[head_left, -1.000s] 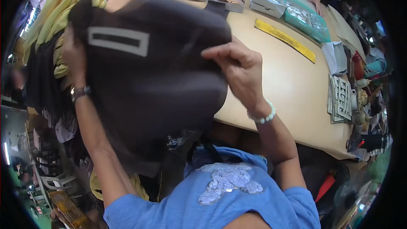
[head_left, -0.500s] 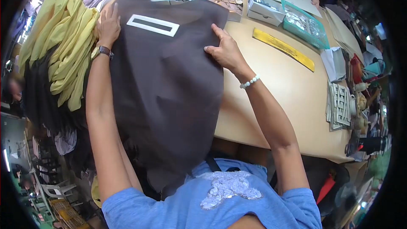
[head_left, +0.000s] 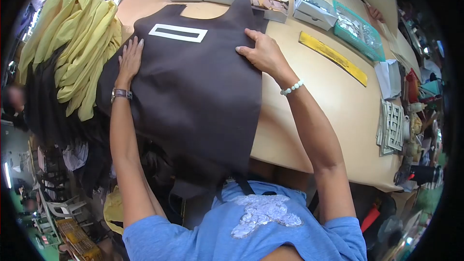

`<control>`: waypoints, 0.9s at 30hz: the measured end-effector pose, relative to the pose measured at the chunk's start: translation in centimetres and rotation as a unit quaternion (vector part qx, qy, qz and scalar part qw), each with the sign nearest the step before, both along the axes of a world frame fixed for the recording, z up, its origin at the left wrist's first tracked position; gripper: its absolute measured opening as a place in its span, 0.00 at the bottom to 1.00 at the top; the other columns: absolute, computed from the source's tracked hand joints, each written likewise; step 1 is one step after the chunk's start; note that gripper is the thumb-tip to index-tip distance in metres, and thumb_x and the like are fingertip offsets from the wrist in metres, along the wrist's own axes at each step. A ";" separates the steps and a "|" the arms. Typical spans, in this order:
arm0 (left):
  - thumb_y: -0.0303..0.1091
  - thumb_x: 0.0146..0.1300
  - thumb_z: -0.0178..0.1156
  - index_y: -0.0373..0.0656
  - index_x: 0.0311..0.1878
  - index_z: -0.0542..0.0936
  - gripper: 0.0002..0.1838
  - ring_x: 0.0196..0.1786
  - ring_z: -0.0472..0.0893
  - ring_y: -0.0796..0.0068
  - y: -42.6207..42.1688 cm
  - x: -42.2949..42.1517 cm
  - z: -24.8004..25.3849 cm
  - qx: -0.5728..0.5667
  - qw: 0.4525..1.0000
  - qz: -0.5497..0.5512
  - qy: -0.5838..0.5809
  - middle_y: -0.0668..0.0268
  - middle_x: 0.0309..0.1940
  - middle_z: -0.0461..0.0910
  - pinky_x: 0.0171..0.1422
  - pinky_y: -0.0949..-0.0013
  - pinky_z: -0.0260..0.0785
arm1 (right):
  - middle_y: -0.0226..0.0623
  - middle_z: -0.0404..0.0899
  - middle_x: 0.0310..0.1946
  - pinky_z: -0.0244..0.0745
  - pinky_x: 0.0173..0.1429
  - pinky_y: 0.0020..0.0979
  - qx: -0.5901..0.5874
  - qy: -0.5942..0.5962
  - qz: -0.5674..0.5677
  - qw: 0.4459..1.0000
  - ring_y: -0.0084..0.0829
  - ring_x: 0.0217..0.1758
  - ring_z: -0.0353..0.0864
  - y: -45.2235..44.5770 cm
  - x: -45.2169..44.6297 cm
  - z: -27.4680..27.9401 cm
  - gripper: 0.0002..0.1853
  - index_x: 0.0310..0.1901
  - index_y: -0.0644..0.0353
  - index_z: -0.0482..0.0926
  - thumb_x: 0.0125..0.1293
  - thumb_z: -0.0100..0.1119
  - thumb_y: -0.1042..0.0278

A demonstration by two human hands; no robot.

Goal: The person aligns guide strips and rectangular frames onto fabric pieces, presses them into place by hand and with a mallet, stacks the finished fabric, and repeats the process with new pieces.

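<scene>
Head view: a dark cloth piece (head_left: pixel 198 87) lies spread between the 2 hands, mostly on the tabletop (head_left: pixel 309 111), its lower end drooping over the near edge at 6 o'clock. The left hand (head_left: pixel 129 60) is open and flat, palm down, fingers close together and pointing to about 12 o'clock, resting on the cloth's 9 o'clock side. The right hand (head_left: pixel 265 53) is partly open at the upper 2 o'clock side, thumb and index finger apart, their tips touching the cloth; whether the other fingers grip its edge, I cannot tell.

A white rectangular frame (head_left: pixel 154 31) lies on the upper part of the cloth, at 2 o'clock from the left hand and between 9 and 10 o'clock from the right, touching neither.

Yellow cloths (head_left: pixel 72 48) are heaped at 9 o'clock, near the left hand. From the right hand, a box of brown pieces (head_left: pixel 276 14) sits near 12 o'clock, a yellow strip (head_left: pixel 333 58) at 3 o'clock, and a green basket (head_left: pixel 379 52) beyond that strip. Pale cut-out panels (head_left: pixel 390 126) are stacked at 4 o'clock, well apart.
</scene>
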State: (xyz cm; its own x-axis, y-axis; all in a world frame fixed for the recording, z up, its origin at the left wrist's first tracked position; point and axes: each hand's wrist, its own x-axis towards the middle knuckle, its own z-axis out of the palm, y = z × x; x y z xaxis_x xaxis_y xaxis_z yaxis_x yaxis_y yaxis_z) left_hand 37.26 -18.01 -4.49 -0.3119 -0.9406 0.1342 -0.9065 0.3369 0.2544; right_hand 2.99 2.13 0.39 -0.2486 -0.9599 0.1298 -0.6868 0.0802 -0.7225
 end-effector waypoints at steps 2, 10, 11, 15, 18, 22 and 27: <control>0.56 0.69 0.34 0.45 0.70 0.56 0.33 0.73 0.50 0.46 -0.6 -0.1 0.9 0.002 0.996 -0.026 -0.081 0.55 0.72 0.50 0.70 0.38 0.42 | 0.55 0.71 0.57 0.64 0.65 0.36 0.010 0.019 0.001 1.000 0.47 0.61 0.71 -0.2 0.1 -0.1 0.33 0.60 0.71 0.68 0.56 0.61 0.59; 0.59 0.66 0.44 0.39 0.66 0.62 0.35 0.65 0.64 0.51 1.3 -9.0 4.2 -0.198 0.972 -0.124 -0.036 0.51 0.63 0.66 0.65 0.45 0.55 | 0.56 0.72 0.56 0.66 0.63 0.36 0.045 0.034 0.012 0.998 0.47 0.59 0.72 0.1 0.0 0.5 0.34 0.61 0.70 0.66 0.57 0.60 0.56; 0.61 0.66 0.42 0.43 0.68 0.61 0.36 0.69 0.60 0.53 5.2 -12.1 5.2 -0.178 0.979 -0.094 0.009 0.54 0.65 0.65 0.67 0.40 0.52 | 0.56 0.73 0.55 0.67 0.62 0.36 -0.007 0.017 0.005 1.000 0.47 0.58 0.74 0.1 -0.2 -0.1 0.34 0.62 0.70 0.65 0.59 0.59 0.56; 0.62 0.65 0.41 0.46 0.69 0.61 0.37 0.71 0.56 0.53 7.8 -15.6 3.2 -0.095 0.987 -0.118 -0.056 0.56 0.67 0.61 0.69 0.36 0.44 | 0.56 0.75 0.51 0.73 0.54 0.35 -0.077 -0.168 -0.046 0.982 0.45 0.47 0.80 2.3 -1.4 0.0 0.31 0.63 0.70 0.61 0.65 0.54 0.57; 0.61 0.65 0.42 0.46 0.66 0.66 0.35 0.71 0.57 0.52 7.0 -15.2 1.7 -0.079 0.987 -0.135 -0.042 0.57 0.67 0.63 0.70 0.36 0.41 | 0.49 0.78 0.46 0.76 0.42 0.32 -0.094 -0.131 -0.088 0.983 0.37 0.32 0.82 4.0 -3.5 -1.6 0.19 0.53 0.67 0.73 0.64 0.54 0.62; 0.61 0.64 0.43 0.45 0.62 0.71 0.33 0.71 0.57 0.52 7.2 -15.1 1.6 -0.087 0.986 -0.136 -0.031 0.56 0.65 0.65 0.70 0.36 0.39 | 0.41 0.79 0.39 0.74 0.45 0.35 -0.123 -0.007 -0.057 0.991 0.38 0.38 0.81 4.4 -3.3 -2.4 0.12 0.38 0.63 0.81 0.57 0.61 0.64; 0.61 0.63 0.46 0.44 0.60 0.73 0.33 0.70 0.58 0.51 7.5 -14.9 1.9 -0.091 0.985 -0.147 -0.017 0.55 0.64 0.66 0.70 0.34 0.39 | 0.43 0.77 0.37 0.74 0.45 0.36 -0.209 0.210 0.015 0.955 0.41 0.44 0.77 1.6 -1.0 -3.4 0.11 0.39 0.63 0.78 0.54 0.60 0.69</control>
